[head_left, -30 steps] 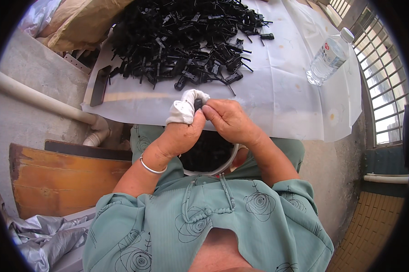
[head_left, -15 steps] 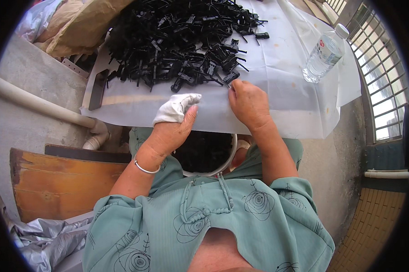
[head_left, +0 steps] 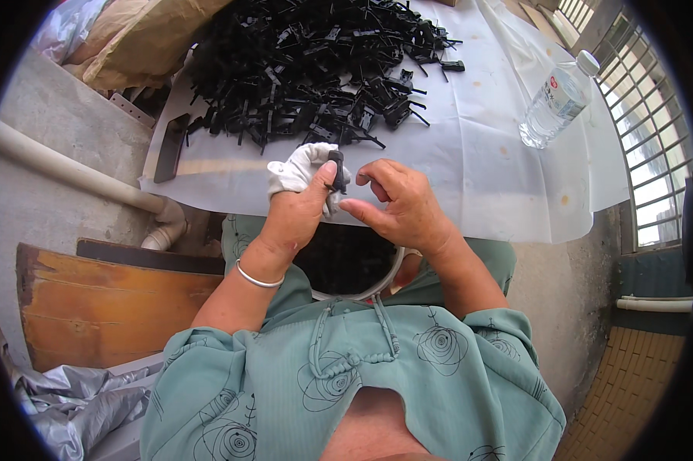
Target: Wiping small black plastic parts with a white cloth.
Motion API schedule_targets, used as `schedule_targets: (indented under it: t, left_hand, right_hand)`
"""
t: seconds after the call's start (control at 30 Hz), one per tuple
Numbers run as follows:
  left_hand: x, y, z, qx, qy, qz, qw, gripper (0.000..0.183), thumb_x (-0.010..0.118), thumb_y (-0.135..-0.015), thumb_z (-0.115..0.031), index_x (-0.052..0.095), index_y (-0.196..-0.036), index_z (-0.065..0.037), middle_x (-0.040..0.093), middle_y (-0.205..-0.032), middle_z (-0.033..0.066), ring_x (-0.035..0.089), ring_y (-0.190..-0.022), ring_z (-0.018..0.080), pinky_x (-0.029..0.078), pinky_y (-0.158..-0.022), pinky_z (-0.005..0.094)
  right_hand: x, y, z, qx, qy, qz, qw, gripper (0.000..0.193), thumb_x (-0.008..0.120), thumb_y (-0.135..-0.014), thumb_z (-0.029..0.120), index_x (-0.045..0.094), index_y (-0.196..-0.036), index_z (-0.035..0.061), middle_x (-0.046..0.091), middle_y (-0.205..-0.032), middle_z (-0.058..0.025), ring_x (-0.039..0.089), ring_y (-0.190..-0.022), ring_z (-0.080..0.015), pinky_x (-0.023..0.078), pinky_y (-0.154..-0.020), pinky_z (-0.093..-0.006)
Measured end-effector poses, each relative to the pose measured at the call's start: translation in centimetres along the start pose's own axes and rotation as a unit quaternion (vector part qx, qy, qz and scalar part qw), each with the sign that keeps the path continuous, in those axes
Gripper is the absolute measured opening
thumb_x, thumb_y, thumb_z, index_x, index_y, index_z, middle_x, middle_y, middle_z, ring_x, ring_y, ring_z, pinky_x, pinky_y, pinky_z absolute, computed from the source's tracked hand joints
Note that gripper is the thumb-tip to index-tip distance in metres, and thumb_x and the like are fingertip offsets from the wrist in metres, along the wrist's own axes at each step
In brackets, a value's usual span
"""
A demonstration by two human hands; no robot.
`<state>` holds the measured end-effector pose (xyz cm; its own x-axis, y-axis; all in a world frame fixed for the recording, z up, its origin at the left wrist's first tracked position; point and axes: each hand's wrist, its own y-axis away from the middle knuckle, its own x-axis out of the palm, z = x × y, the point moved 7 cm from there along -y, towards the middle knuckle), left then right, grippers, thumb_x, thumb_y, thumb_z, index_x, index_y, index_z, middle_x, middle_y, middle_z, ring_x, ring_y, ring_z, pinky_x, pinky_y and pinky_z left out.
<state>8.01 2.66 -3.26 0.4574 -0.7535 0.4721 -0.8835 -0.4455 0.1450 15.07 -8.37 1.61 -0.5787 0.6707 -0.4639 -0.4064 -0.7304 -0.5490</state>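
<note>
At the far left, one wooden board (head_left: 116,307) stands on the floor beside the sheet-covered surface (head_left: 508,188). One dark phone (head_left: 171,147) lies along the surface's left edge, close to its near left corner. To the right of it, one heap of black plastic parts (head_left: 308,69) spreads toward the far edge, too tangled to count. One silver bracelet (head_left: 260,280) circles the wrist of the left hand (head_left: 300,211), whose fingers are wrapped in one white cloth (head_left: 291,174). Half a second ago this hand showed no part; now its bare thumb presses one black part (head_left: 338,170) against the cloth, pinching it roughly upright above the near edge of the surface, apart from the heap. Below that edge sits one round bucket (head_left: 390,280) with dark contents that cannot be counted. The right hand (head_left: 398,201) has come back from the heap's near side to just beside the left; its thumb and curled forefinger are spread apart, with nothing visible between them. One clear bottle (head_left: 558,104) stands near the surface's right edge, where it was before.
</note>
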Motion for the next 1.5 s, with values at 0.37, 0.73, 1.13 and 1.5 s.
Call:
schedule_targets:
  t: [0.37,0.73,1.13,1.5]
  left_hand:
    - [1.2,1.4,-0.6,0.078,-0.279,0.032,0.957,0.027,0.052,-0.087,-0.005,0.051,-0.113,0.003,0.059,-0.091,0.0052,0.053,-0.069,0.0054,0.046,-0.059,0.0209]
    - [3.5,3.2,-3.0,0.362,-0.627,-0.006,0.690,0.024,0.058,-0.078,-0.001,0.057,-0.101,0.003,0.061,-0.092,0.0160,0.061,-0.081,0.0253,0.048,-0.072,0.0319]
    - [-0.2,0.9,-1.6,0.074,-0.185,0.006,0.980,0.031,0.045,-0.092,-0.009,0.038,-0.122,-0.006,0.054,-0.086,0.0029,0.043,-0.060,0.0048,0.038,-0.052,0.0184]
    - [1.8,1.6,-1.5,0.088,-0.315,0.073,0.942,0.021,0.043,-0.086,-0.005,0.047,-0.107,-0.001,0.049,-0.083,0.0017,0.044,-0.068,0.0067,0.041,-0.059,0.0228]
  right_hand:
    - [1.0,0.1,-3.3,0.164,-0.193,0.007,0.967,0.021,0.060,-0.086,0.017,0.056,-0.074,0.0003,0.045,-0.060,-0.0038,0.041,-0.056,-0.0098,0.036,-0.050,-0.0248]
    - [3.2,0.8,-3.0,0.112,-0.084,-0.007,0.990,0.024,0.050,-0.089,0.014,0.052,-0.072,-0.0010,0.052,-0.060,-0.0134,0.047,-0.053,-0.0229,0.040,-0.053,-0.0327]
    - [0.6,0.0,-2.7,0.025,-0.028,0.062,0.997,0.014,0.064,-0.079,0.011,0.062,-0.088,0.0004,0.058,-0.068,-0.0093,0.052,-0.057,-0.0142,0.043,-0.054,-0.0264]
    - [1.2,-0.2,-2.1,0.050,-0.122,0.041,0.990,0.012,0.058,-0.084,0.010,0.055,-0.079,-0.0001,0.052,-0.062,-0.0091,0.045,-0.053,-0.0159,0.039,-0.051,-0.0305]
